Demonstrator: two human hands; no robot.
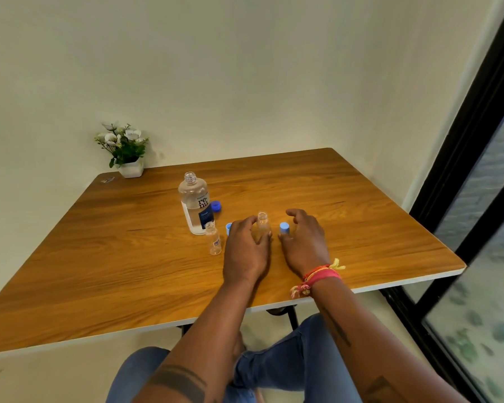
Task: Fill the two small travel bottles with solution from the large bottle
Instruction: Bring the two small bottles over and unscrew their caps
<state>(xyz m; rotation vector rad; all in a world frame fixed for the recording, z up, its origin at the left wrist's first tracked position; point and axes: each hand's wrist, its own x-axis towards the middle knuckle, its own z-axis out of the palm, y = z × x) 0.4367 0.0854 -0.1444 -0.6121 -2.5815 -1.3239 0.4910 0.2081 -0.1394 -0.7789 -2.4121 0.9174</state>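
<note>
The large clear solution bottle [195,203] stands uncapped on the wooden table [99,257], its dark blue cap [216,206] lying just to its right. One small clear travel bottle [214,238] stands open in front of the large bottle. My left hand [246,250] grips the second small bottle [262,223], which is upright and uncapped. A light blue cap [228,228] peeks out behind my left hand. My right hand [303,241] rests on the table with fingers spread, its thumb touching another light blue cap [284,228].
A white pot of artificial flowers [125,149] sits at the table's far left corner beside a small clear item [108,179]. The wall runs behind the table. A black-framed glass panel [477,170] stands on the right.
</note>
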